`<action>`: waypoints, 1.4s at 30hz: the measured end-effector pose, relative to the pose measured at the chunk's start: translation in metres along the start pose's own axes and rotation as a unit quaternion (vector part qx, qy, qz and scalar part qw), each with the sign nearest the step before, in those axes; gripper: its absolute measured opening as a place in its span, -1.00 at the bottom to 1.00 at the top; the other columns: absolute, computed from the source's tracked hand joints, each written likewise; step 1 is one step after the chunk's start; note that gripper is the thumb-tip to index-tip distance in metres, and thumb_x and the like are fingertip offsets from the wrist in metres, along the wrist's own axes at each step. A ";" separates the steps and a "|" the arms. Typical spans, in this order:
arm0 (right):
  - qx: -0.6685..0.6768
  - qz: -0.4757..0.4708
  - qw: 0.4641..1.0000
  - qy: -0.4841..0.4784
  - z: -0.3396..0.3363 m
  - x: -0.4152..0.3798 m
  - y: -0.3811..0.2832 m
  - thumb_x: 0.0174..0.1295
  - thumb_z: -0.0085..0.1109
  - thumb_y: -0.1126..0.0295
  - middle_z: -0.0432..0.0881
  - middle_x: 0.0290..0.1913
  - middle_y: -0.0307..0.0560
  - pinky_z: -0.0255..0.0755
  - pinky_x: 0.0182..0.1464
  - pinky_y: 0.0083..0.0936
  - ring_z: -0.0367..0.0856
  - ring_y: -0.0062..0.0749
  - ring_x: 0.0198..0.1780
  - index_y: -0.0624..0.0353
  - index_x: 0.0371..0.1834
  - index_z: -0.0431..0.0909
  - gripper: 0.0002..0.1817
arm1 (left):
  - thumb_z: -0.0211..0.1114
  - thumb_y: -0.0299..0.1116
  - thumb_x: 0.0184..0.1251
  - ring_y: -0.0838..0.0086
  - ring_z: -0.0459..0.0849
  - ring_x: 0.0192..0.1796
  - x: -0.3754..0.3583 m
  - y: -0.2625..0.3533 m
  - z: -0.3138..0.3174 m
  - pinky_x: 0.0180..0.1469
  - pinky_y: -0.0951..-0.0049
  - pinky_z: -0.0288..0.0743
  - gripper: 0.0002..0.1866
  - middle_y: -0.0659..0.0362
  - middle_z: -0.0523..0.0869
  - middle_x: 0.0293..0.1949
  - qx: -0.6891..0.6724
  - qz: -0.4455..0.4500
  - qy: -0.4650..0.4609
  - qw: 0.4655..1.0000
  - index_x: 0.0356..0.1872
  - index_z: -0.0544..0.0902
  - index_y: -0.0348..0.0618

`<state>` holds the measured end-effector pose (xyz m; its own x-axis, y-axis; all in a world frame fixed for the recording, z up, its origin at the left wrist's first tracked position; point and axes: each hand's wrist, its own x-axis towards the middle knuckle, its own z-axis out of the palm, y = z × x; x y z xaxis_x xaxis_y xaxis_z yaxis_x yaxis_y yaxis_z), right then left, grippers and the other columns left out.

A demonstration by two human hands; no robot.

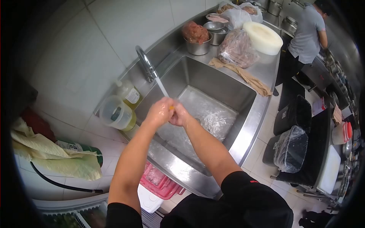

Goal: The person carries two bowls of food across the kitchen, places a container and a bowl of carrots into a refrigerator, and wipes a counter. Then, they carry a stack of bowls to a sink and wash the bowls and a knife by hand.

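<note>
Over the steel sink (243,89), my left hand (159,113) and my right hand (180,114) are pressed together, wet and with fingers curled. A small yellow-orange thing (172,108) peeks out between them; its kind is hidden by my fingers. Water streams from the curved tap (145,60) onto or just behind my hands. Below, water (216,123) splashes and spreads over the sink floor.
Left of the sink stand a soap bottle (129,92) and a clear plastic tub (114,112). A brown cloth (245,77), bagged meat (237,47) and a thick white round block (263,37) lie on the counter. Bins (291,146) stand right; a person (307,32) works beyond.
</note>
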<state>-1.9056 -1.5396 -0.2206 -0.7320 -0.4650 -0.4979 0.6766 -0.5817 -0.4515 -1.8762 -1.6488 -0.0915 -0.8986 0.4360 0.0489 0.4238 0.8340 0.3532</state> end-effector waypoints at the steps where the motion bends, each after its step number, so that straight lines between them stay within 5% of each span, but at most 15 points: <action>1: 0.029 -0.030 0.999 -0.020 0.003 0.005 0.007 0.42 -0.10 -0.08 0.62 -0.30 -0.15 0.55 -0.31 -0.32 0.64 -0.39 -0.33 0.04 -0.16 0.51 -0.58 | 0.30 -0.34 0.16 0.01 0.66 -0.04 -0.011 0.004 -0.001 0.03 0.13 0.54 -0.80 -0.02 0.67 -0.19 0.018 -0.021 -0.012 1.000 -0.20 0.62 -0.12; 5: 0.083 -0.053 0.995 -0.009 0.015 0.012 0.042 0.39 0.05 0.09 0.63 -0.23 -0.22 0.51 -0.31 -0.44 0.64 -0.42 -0.23 0.01 -0.10 0.54 -0.74 | 0.24 -0.26 0.24 0.02 0.67 0.05 -0.016 0.009 -0.001 0.10 0.11 0.52 -0.50 -0.13 0.70 -0.06 0.079 -0.227 -0.200 0.950 0.20 0.43 -0.12; 11: -0.026 -0.152 0.987 0.048 0.021 -0.006 0.033 0.44 0.05 0.18 0.62 -0.24 -0.14 0.48 -0.21 -0.35 0.59 -0.35 -0.23 0.10 -0.13 0.55 -0.77 | 0.19 -0.23 0.33 -0.01 0.67 0.10 -0.037 0.000 0.005 0.17 0.08 0.52 -0.28 -0.13 0.68 0.05 0.066 -0.220 -0.167 0.959 0.48 0.14 -0.09; 19: 0.059 -0.169 0.969 0.169 -0.041 0.029 -0.008 0.50 0.00 0.11 0.58 -0.07 -0.03 0.50 -0.22 -0.37 0.56 -0.24 -0.18 0.24 0.08 0.46 -0.62 | 0.30 -0.15 0.29 0.03 0.66 -0.03 -0.052 -0.011 0.012 0.09 0.08 0.52 -0.52 -0.02 0.67 -0.11 0.120 -0.060 -0.009 0.991 0.18 0.53 -0.14; 26: 0.181 -0.210 0.954 0.118 -0.061 -0.004 -0.035 0.51 -0.02 0.12 0.52 -0.24 -0.13 0.52 -0.24 -0.44 0.51 -0.37 -0.29 0.13 -0.10 0.47 -0.71 | 0.29 -0.36 0.23 0.14 0.60 0.14 0.013 -0.012 0.032 0.28 0.10 0.39 -0.63 0.07 0.66 -0.01 0.207 0.063 0.012 0.976 0.08 0.61 -0.08; 29: 0.157 -0.222 0.952 0.139 -0.082 -0.006 -0.034 0.51 -0.02 0.14 0.52 -0.30 -0.16 0.52 -0.22 -0.47 0.50 -0.39 -0.31 0.11 -0.13 0.47 -0.74 | 0.32 -0.49 0.12 0.09 0.58 0.18 0.023 -0.012 0.051 0.28 0.10 0.41 -0.55 0.03 0.64 0.07 0.181 0.157 0.121 0.963 0.11 0.60 -0.13; 32: 0.165 -0.255 0.942 0.141 -0.085 -0.014 -0.037 0.51 -0.01 0.16 0.56 -0.24 -0.15 0.52 -0.19 -0.47 0.54 -0.39 -0.26 0.11 -0.08 0.47 -0.75 | 0.27 -0.62 0.17 0.15 0.62 0.15 0.011 0.017 0.052 0.20 0.20 0.51 -0.59 -0.02 0.61 0.14 -0.019 0.170 0.142 0.975 0.09 0.58 -0.24; 33: 0.158 -0.263 0.939 0.153 -0.092 -0.009 -0.038 0.51 -0.01 0.17 0.58 -0.20 -0.15 0.52 -0.19 -0.47 0.55 -0.39 -0.24 0.11 -0.07 0.48 -0.76 | 0.20 -0.66 0.21 0.15 0.62 0.15 0.013 0.027 0.046 0.20 0.22 0.53 -0.62 -0.02 0.60 0.13 -0.211 0.059 0.129 0.967 0.09 0.55 -0.26; 35: 0.121 -0.261 0.938 0.193 -0.099 -0.011 -0.034 0.51 0.00 0.18 0.60 -0.14 -0.15 0.51 -0.19 -0.48 0.58 -0.41 -0.20 0.11 -0.04 0.48 -0.77 | 0.05 -0.73 0.28 0.16 0.63 0.15 0.013 0.041 0.037 0.20 0.26 0.55 -0.66 -0.03 0.57 0.13 -0.553 -0.180 0.086 0.809 0.07 0.50 -0.29; 36: 0.089 -0.252 0.939 0.218 -0.098 -0.017 -0.034 0.51 0.00 0.19 0.61 -0.12 -0.16 0.50 -0.19 -0.49 0.58 -0.43 -0.19 0.11 -0.02 0.48 -0.77 | 0.05 -0.70 0.36 0.30 0.64 0.07 0.013 0.035 0.037 0.11 0.39 0.59 -0.73 0.02 0.59 -0.01 -0.684 -0.199 0.113 0.693 0.05 0.45 -0.31; 39: 0.022 -0.241 0.939 0.245 -0.094 -0.031 -0.031 0.51 0.01 0.20 0.63 -0.10 -0.18 0.47 -0.20 -0.49 0.59 -0.48 -0.17 0.11 0.00 0.48 -0.77 | 0.14 -0.66 0.34 0.33 0.64 -0.10 0.014 0.006 0.041 -0.05 0.42 0.60 -0.71 0.06 0.56 -0.11 -0.759 -0.209 0.148 0.599 0.07 0.45 -0.30; 42: -0.013 -0.245 0.947 0.206 -0.090 -0.034 -0.026 0.49 0.04 0.19 0.63 -0.13 -0.20 0.44 -0.22 -0.51 0.58 -0.51 -0.18 0.11 -0.02 0.49 -0.76 | 0.05 -0.72 0.35 0.38 0.63 -0.16 0.013 -0.009 0.037 -0.08 0.46 0.59 -0.72 0.13 0.57 -0.20 -0.771 -0.205 0.172 0.578 0.03 0.45 -0.24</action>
<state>-1.8909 -1.4488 -0.2585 -0.8690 0.1595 -0.4685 0.2696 -0.6414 -0.7183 -1.8873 -1.6384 -0.1289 -0.9697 -0.0047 -0.2444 -0.1991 -0.5650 0.8007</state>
